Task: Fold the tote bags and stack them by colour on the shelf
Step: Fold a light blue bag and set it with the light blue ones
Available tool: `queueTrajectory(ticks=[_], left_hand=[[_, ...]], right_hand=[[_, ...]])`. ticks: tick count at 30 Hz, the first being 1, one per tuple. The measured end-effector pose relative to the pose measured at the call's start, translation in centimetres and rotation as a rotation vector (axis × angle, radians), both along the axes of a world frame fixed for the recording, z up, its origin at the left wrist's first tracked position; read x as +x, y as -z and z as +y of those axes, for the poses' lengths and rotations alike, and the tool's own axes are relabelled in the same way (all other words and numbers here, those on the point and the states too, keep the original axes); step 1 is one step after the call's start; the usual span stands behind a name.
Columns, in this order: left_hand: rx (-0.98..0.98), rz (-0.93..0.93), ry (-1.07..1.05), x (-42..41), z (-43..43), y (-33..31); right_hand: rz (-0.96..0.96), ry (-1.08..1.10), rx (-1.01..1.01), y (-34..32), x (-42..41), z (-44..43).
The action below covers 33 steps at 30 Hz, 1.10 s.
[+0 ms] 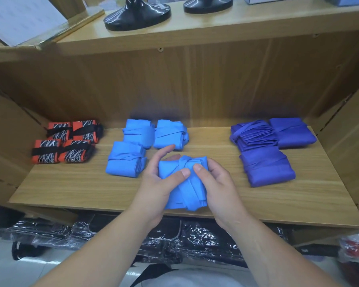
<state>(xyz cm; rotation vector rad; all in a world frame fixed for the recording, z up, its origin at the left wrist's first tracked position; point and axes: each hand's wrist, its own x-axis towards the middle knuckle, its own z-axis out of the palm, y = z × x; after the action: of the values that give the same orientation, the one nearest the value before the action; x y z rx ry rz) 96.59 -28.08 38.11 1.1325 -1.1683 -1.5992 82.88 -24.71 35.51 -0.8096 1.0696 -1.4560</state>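
Gripping the light-blue bag (183,183) at the shelf (278,195) front, left hand (153,183) and right hand (218,183) clamp its sides; soft, light cloth, likely to spring open unless the strap wrap stays pinned.

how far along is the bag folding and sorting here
Done: four orange patterned bundles, three light blue bags and three dark blue bags lie folded in colour groups on the shelf. In hand: the left hand and right hand grip a fourth light blue bag. Left: setting it beside its group; further unfolded bags are not visible.
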Motion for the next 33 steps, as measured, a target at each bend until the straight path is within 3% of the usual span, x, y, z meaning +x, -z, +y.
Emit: queueTrajectory(ticks=[4, 12, 17, 23, 29, 31, 33], left_hand=[[0.103, 0.099, 0.015, -0.1, 0.0, 0.0], [0.005, -0.039, -0.294, -0.8, -1.0, 1.2], [-0.052, -0.109, -0.307, -0.9, -1.5, 2.0], [-0.121, -0.394, -0.121, 3.1, -3.5, 2.4], [-0.579, -0.832, -0.185, 9.6, -6.1, 2.6], [-0.766, -0.994, -0.165, 11.2, -7.4, 3.0], [-0.811, -1.116, -0.112, 12.3, -8.7, 3.4]], right_hand=[[0.174, -0.001, 0.022, 0.1, -0.8, -1.0], [0.135, -0.014, 0.129, 1.7, -0.6, -0.8], [0.032, -0.050, 0.198, 1.9, -0.5, -1.2], [0.286, -0.058, 0.190, 3.2, -1.6, -4.2], [0.443, -0.099, 0.220, 3.7, -1.3, -7.8], [0.586, -0.070, 0.181, 3.7, -0.8, -9.4], [0.853, 0.062, 0.139, 3.4, -0.1, -10.4]])
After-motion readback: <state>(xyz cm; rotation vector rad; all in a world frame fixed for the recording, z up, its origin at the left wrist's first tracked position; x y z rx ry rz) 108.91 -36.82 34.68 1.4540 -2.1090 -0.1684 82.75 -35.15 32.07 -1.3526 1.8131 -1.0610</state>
